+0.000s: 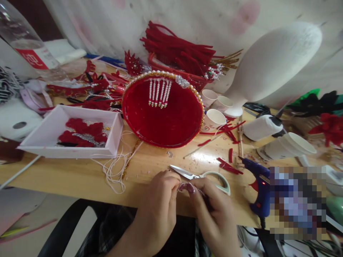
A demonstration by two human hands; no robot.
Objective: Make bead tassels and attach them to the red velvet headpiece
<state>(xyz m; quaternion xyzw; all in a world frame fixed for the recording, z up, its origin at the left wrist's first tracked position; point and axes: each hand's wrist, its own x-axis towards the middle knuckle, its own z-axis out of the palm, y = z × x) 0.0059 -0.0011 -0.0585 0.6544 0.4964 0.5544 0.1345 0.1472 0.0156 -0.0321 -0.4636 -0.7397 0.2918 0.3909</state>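
Note:
Near the table's front edge, my left hand (162,203) and my right hand (215,210) meet, fingertips pinched close together. Between them is something small, partly hidden by the fingers; a short beaded strand seems to show by my right fingers. Scissors (187,174) with pale green handles lie just beyond, partly behind my right hand. Farther back stands a red bowl-shaped piece (171,123), its open side facing me, rimmed with pearls and gold beads. Several short bead strands (160,93) hang inside its upper rim.
A white box (115,137) with red pieces sits left, beside loose white cord (114,175). At right are a blue glue gun (261,192), paper cups (214,119), red scraps (229,166) and a white head-shaped stand (278,60). Red stems (179,46) lie at the back.

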